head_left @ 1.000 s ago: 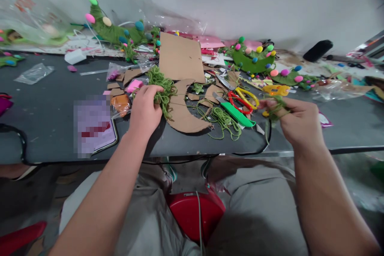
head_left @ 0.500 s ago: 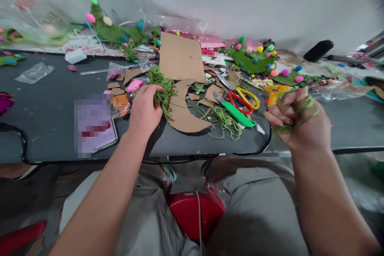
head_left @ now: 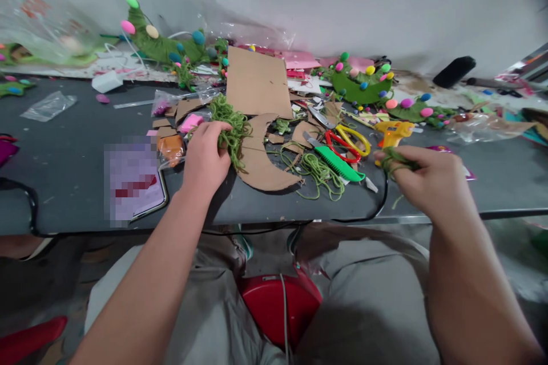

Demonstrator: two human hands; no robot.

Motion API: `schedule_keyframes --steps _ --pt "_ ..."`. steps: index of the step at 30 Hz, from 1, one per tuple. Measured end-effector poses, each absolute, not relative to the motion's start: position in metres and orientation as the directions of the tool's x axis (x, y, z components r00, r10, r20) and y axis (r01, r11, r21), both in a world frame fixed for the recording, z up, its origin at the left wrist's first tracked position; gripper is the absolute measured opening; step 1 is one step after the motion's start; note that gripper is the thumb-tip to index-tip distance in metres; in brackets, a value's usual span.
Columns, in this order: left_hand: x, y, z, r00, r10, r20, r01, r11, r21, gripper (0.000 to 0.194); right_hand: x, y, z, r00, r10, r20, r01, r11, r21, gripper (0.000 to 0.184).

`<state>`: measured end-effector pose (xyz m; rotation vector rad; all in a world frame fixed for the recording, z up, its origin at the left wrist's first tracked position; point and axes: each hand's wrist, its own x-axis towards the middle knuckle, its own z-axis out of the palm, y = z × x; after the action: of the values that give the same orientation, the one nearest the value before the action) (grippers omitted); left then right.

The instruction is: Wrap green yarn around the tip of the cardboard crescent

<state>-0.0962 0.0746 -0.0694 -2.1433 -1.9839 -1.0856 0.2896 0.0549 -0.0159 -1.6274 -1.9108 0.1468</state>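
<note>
My left hand (head_left: 206, 157) is closed on a clump of green yarn (head_left: 230, 124) that lies on a crescent-shaped piece of cardboard (head_left: 262, 159) on the dark table (head_left: 72, 165). My right hand (head_left: 430, 179) hovers over the table's near edge, fingers curled round a small wad of green yarn (head_left: 393, 158). Between the two hands lies a loose tangle of green yarn (head_left: 317, 171), beside a green utility knife (head_left: 338, 163) and red and yellow scissors (head_left: 349, 141).
A flat cardboard sheet (head_left: 257, 82) lies behind the crescent. A yellow glue gun (head_left: 393, 132), cardboard scraps, plastic bags and green yarn shapes with coloured pompoms (head_left: 362, 82) crowd the back of the table. A blurred purple item (head_left: 131, 177) sits left. A red stool (head_left: 278, 302) shows between my knees.
My right hand rose and turned with its yarn wad, then dropped and turned palm down over the table edge. My left hand stayed on the yarn clump.
</note>
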Motion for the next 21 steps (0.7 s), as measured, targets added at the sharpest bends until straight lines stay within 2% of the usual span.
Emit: schedule_keyframes --steps 2,4,5,7,10,11,13,15,16,18,19,21 --pt "-0.096 0.074 -0.069 -0.051 0.861 0.506 0.891 -0.190 0.413 0.044 0.282 0.061 -0.020 0.118 0.901 0.418 0.642 0.252 -0.724 0.013" --pt "-0.095 0.074 -0.069 -0.053 0.858 0.510 0.893 -0.188 0.409 0.043 0.272 0.067 -0.022 0.227 0.922 0.314 0.271 0.250 -0.930 0.018" --pt "-0.094 0.074 -0.068 -0.055 0.859 0.509 0.894 -0.185 0.409 0.043 0.267 0.069 -0.022 0.231 0.942 0.242 0.064 0.233 -0.970 0.018" --pt "-0.093 0.074 -0.068 -0.059 0.865 0.499 0.894 -0.176 0.412 0.043 0.261 0.072 -0.017 0.196 0.972 0.130 -0.251 0.178 -0.952 0.018" --pt "-0.093 0.074 -0.069 -0.064 0.866 0.495 0.892 -0.173 0.418 0.043 0.262 0.071 -0.008 0.131 0.991 0.002 -0.426 0.058 -0.903 0.028" --pt "-0.093 0.074 -0.069 -0.064 0.866 0.496 0.890 -0.174 0.420 0.043 0.264 0.070 -0.005 0.109 0.994 -0.020 -0.420 0.028 -0.907 0.033" --pt "-0.093 0.073 -0.069 -0.062 0.866 0.496 0.887 -0.180 0.425 0.043 0.269 0.067 -0.003 0.080 0.997 0.020 -0.305 0.043 -0.951 0.043" --pt "-0.094 0.073 -0.069 -0.058 0.868 0.493 0.885 -0.184 0.428 0.043 0.273 0.062 -0.005 0.084 0.983 0.163 -0.006 0.164 -0.986 0.047" --pt "-0.094 0.073 -0.069 -0.055 0.869 0.491 0.884 -0.187 0.429 0.043 0.274 0.059 -0.006 0.071 0.968 0.240 0.202 0.221 -0.954 0.045" --pt "-0.093 0.073 -0.068 -0.048 0.870 0.490 0.883 -0.193 0.429 0.043 0.274 0.054 -0.009 -0.059 0.943 0.328 0.588 0.299 -0.751 0.035" --pt "-0.093 0.073 -0.068 -0.042 0.870 0.491 0.882 -0.199 0.428 0.043 0.274 0.052 -0.009 -0.160 0.932 0.326 0.712 0.337 -0.616 0.032" --pt "-0.092 0.073 -0.067 -0.032 0.868 0.496 0.881 -0.209 0.424 0.044 0.273 0.050 -0.010 -0.335 0.905 0.262 0.825 0.416 -0.382 0.031"
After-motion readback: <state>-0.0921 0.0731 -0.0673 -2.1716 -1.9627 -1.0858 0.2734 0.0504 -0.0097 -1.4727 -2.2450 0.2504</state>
